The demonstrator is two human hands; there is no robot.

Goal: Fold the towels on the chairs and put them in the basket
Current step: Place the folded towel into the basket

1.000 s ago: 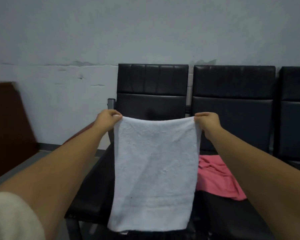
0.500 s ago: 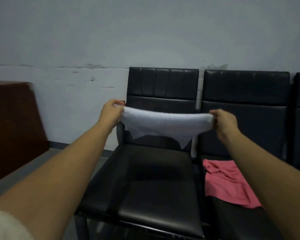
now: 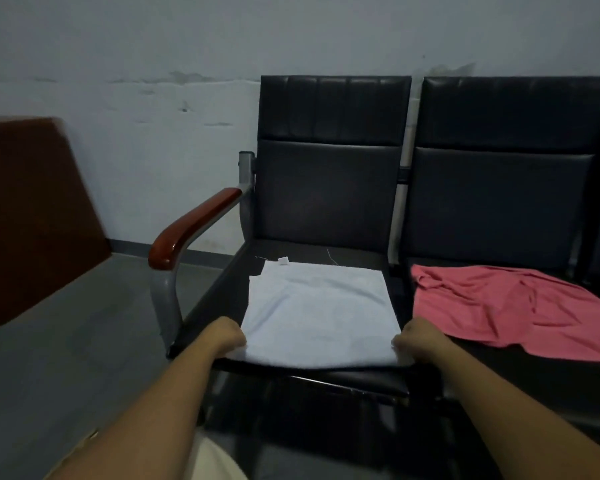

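Two hands — left hand [image 3: 227, 336], right hand [image 3: 418, 342] — pinch the spread white towel's [image 3: 317, 313] near corners; next, probably fold it forward.

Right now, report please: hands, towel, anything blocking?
Left hand, right hand grip white towel near corners. Flat on chair seat. Pink towel crumpled on next seat, apart.

Both forearms were bare and extended forward and downward, roughly parallel. The left hand [image 3: 227, 336] and the right hand [image 3: 418, 341] were level with each other, fingers curled under, each gripping one near corner of the white towel [image 3: 316, 317].
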